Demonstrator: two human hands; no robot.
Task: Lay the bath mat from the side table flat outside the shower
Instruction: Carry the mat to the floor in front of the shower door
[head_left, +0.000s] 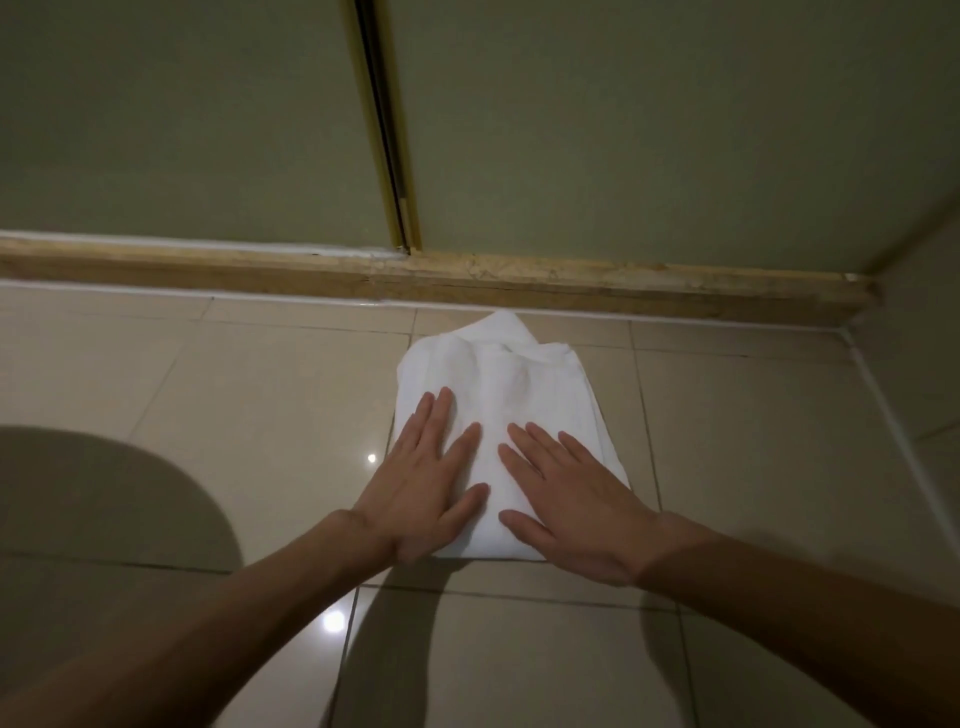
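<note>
A white bath mat (511, 379) lies folded on the beige floor tiles, its far end bunched into a point that nearly touches the shower's raised threshold (467, 280). Both of my hands rest flat on its near half, palms down and fingers spread. My left hand (423, 488) covers the mat's near-left corner. My right hand (566, 504) lies beside it on the near-right part. Neither hand grips the cloth. The mat's near edge is partly hidden under my hands.
Frosted green shower panels (623, 130) with a brass-coloured door frame (387, 130) rise behind the threshold. A wall meets the floor at the right (883, 395). A dark rounded shadow (104, 499) falls on the tiles at the left.
</note>
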